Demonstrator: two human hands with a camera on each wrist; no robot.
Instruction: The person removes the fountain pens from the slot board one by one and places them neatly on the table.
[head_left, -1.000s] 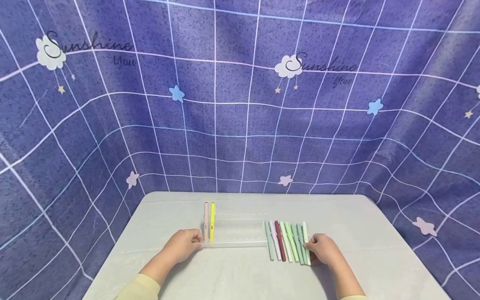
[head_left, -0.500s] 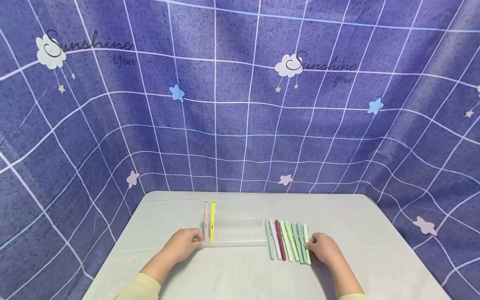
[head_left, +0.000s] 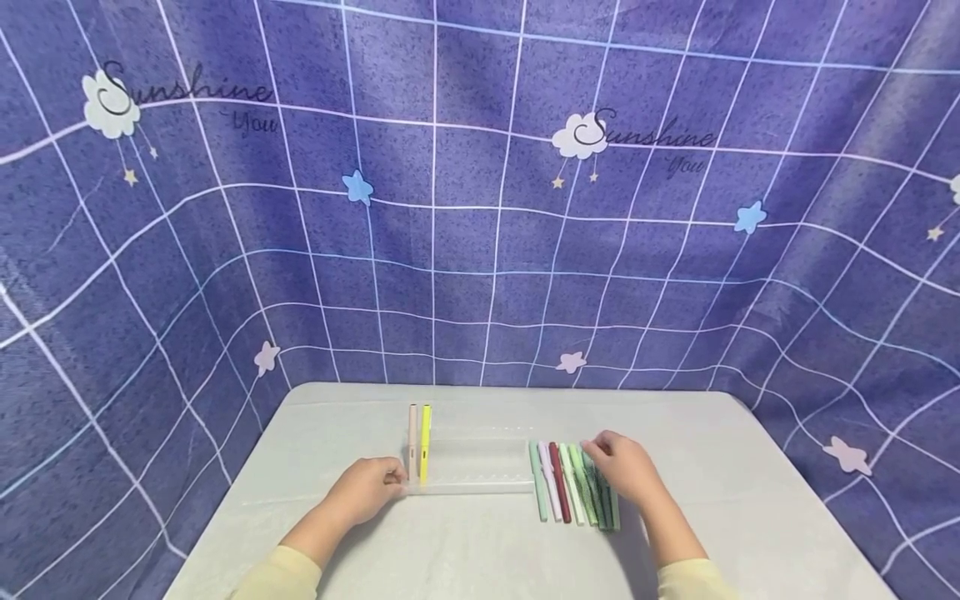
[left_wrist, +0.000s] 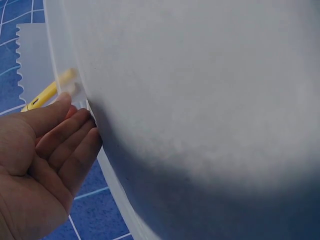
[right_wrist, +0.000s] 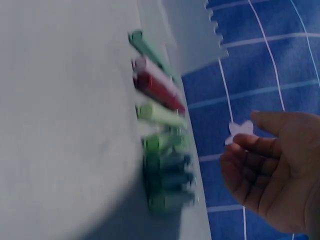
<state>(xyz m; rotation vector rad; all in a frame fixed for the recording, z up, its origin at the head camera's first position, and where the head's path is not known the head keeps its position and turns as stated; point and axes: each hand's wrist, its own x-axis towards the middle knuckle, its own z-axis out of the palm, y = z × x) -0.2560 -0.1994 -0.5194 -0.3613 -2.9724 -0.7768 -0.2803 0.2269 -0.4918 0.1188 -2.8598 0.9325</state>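
Observation:
My left hand point(head_left: 367, 492) pinches the near left corner of a clear plastic pen rack point(head_left: 480, 488), thumb on top and fingers beneath in the left wrist view. Standing in the rack's left end are a beige pen point(head_left: 412, 437) and a yellow pen point(head_left: 425, 442). Right of the rack lies a row of pens: a teal pen point(head_left: 538, 483), a lilac pen point(head_left: 551, 483), a dark red pen point(head_left: 560, 483) and several green ones. Over the row's right end hovers my right hand point(head_left: 624, 468), partly hiding green pens. Its fingers are loosely bent around nothing in the right wrist view.
Everything rests on a pale table point(head_left: 465, 550). Behind it and at both sides hangs a purple-blue gridded cloth point(head_left: 465, 233) with stars and clouds. The rack's notched back edge point(right_wrist: 220, 35) shows in the right wrist view.
My right hand has let go of the rightmost pale green pen and moved up and left over the row's far ends. The left hand keeps its place on the rack.

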